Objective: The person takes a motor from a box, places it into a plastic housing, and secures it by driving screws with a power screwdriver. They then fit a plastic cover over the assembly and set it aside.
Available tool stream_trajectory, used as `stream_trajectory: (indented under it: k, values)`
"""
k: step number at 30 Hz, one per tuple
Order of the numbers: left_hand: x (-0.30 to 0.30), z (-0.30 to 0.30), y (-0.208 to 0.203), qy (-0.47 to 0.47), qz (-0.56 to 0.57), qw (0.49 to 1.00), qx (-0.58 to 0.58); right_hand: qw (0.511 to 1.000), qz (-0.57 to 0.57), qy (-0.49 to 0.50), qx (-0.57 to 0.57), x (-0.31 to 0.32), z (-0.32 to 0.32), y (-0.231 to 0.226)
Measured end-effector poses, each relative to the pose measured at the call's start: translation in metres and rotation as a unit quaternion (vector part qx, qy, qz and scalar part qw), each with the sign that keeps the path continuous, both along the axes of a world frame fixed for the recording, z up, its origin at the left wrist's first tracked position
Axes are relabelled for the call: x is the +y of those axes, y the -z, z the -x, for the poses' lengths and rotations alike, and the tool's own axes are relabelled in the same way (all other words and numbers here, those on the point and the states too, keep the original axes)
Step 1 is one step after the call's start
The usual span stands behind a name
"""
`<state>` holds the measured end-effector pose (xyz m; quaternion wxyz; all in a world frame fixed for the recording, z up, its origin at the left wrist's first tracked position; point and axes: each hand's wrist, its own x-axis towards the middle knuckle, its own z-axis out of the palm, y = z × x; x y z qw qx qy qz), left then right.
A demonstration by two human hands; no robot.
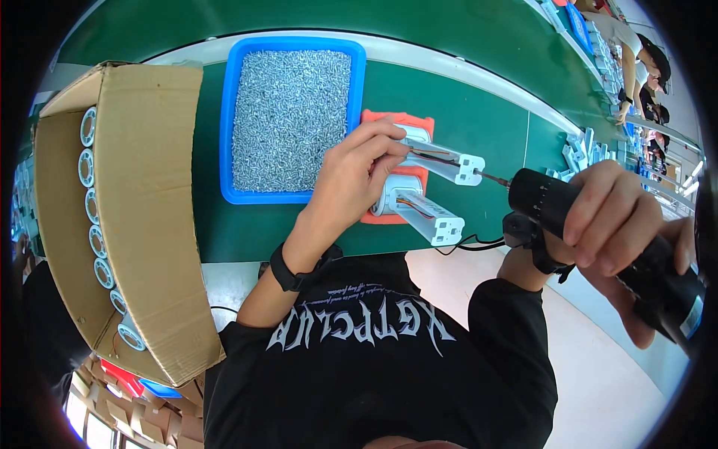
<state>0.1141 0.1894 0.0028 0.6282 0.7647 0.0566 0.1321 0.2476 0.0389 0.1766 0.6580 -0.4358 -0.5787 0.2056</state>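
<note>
My right hand (pixel 617 221) is wrapped around a black electric screwdriver (pixel 540 200). The thin bit points left and meets the square end of a white plastic housing (pixel 470 170). Closed at that housing's near side, my left hand (pixel 359 168) pinches it by the open channel where wires show; the fingertips partly hide what they grip. A second white housing (pixel 437 224) lies just below, its coloured wires exposed and its round base toward my left forearm. Both housings rest on an orange-red pad (pixel 380 219).
A blue tray (pixel 227 142) full of small silvery screws sits left of the pad on the green table (pixel 493 112). Further left stands an open cardboard box (pixel 153 209) with several white ring-ended parts. More white parts (pixel 580 152) are piled at right; people work beyond.
</note>
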Motion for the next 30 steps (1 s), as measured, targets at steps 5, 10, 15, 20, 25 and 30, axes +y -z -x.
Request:
stream_trajectory:
  k: [5, 10, 15, 20, 25, 30]
  values:
    - [0.002, -0.002, -0.002, -0.006, -0.040, 0.999, -0.015, 0.999, -0.045, 0.013, 0.013, 0.000, -0.003, -0.001]
    - [0.000, -0.017, 0.006, -0.010, -0.034, 0.999, -0.031, 0.998, -0.058, 0.023, 0.025, 0.002, -0.005, -0.003]
    - [0.004, -0.017, 0.012, -0.029, -0.017, 0.999, -0.040, 0.997, -0.068, 0.030, 0.033, 0.007, -0.005, -0.003]
    - [0.005, -0.017, 0.017, -0.040, -0.038, 0.997, -0.059, 0.996, -0.072, 0.034, 0.038, 0.007, -0.006, -0.002]
    - [0.003, -0.015, 0.017, -0.049, -0.038, 0.996, -0.057, 0.996, -0.075, 0.037, 0.041, 0.006, -0.006, -0.002]
    - [0.008, -0.014, 0.013, -0.019, -0.032, 0.999, -0.022, 0.995, -0.076, 0.038, 0.043, 0.008, -0.006, 0.001]
